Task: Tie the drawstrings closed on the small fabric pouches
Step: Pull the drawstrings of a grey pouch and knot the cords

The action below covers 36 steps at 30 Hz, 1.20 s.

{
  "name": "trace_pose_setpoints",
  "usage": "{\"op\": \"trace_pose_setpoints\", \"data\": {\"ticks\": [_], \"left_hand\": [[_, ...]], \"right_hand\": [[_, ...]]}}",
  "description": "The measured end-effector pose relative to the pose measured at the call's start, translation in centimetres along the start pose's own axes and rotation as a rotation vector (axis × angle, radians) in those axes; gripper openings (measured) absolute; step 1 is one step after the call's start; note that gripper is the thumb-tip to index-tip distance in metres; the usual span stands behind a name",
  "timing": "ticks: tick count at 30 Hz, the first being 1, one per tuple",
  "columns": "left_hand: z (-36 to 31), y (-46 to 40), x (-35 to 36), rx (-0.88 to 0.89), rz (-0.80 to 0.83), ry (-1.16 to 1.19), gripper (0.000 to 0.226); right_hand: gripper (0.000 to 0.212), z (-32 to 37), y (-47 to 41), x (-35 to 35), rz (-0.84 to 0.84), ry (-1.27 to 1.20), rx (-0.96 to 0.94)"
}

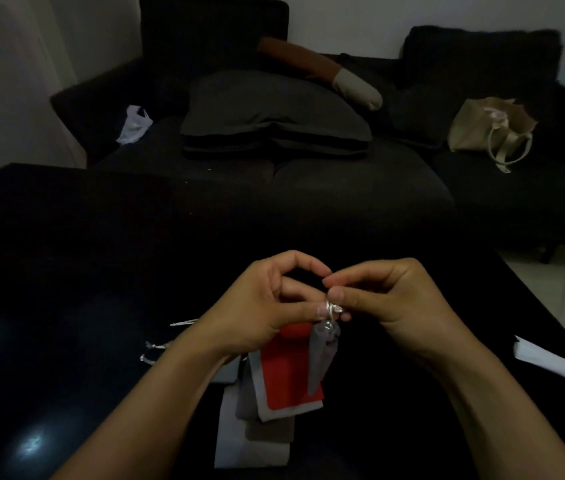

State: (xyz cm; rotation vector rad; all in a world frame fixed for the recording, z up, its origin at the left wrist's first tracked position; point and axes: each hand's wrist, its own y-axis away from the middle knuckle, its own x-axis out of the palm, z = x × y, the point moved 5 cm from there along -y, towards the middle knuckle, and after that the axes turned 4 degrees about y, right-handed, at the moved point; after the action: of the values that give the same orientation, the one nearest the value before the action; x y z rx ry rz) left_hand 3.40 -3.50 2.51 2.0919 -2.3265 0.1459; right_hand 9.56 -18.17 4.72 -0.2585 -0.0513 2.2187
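Head view: left hand (267,306) and right hand (378,299) both pinch the white drawstring (333,308) of a grey pouch (322,355) held above the black table (101,271). Knot unfinished, apparently. Stacked pouches (274,403) beneath appear untied.

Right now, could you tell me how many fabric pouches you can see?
At least 5: a grey pouch hanging from both hands, and a stack on the table beneath: red pouch, grey-edged pouch, taupe pouch, white pouch. Others may be hidden.

Two hands (260,306), several pouches (291,375)
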Motion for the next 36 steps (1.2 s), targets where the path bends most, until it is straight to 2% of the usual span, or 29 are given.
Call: {"op": "trace_pose_setpoints", "data": {"ticks": [3, 7, 13, 17, 23, 27, 32, 36], "left_hand": [[0.1, -0.2, 0.2, 0.045, -0.08, 0.046, 0.037], [0.2, -0.5, 0.7, 0.129, -0.188, 0.085, 0.031], [0.0, -0.6, 0.5, 0.2, -0.247, 0.112, 0.028], [0.2, -0.7, 0.4, 0.226, -0.272, 0.026, 0.026], [0.3, -0.7, 0.6, 0.292, -0.339, -0.102, 0.028], [0.3, -0.8, 0.9, 0.333, -0.313, -0.135, 0.035], [0.6, -1.0, 1.3, 0.262, -0.172, -0.075, 0.047], [0.5, -0.9, 1.3, 0.236, -0.146, -0.02, 0.05]], "right_hand": [[0.016, -0.4, -0.3, 0.3, -0.077, -0.075, -0.024], [0.021, -1.4, -0.8, 0.2, -0.192, -0.122, 0.006], [0.015, -1.6, -0.6, -0.5, -0.117, -0.123, 0.004], [0.003, -2.2, -1.0, -0.5, -0.183, -0.129, 0.063], [0.005, -1.8, -0.8, -0.7, -0.149, -0.01, 0.051], [0.007, -1.9, -0.8, -0.7, -0.158, -0.016, 0.035], [0.008, -1.0, -0.7, -0.7, -0.121, 0.016, -0.062], [0.007, -1.0, -0.7, -0.6, -0.079, 0.059, -0.063]]}}
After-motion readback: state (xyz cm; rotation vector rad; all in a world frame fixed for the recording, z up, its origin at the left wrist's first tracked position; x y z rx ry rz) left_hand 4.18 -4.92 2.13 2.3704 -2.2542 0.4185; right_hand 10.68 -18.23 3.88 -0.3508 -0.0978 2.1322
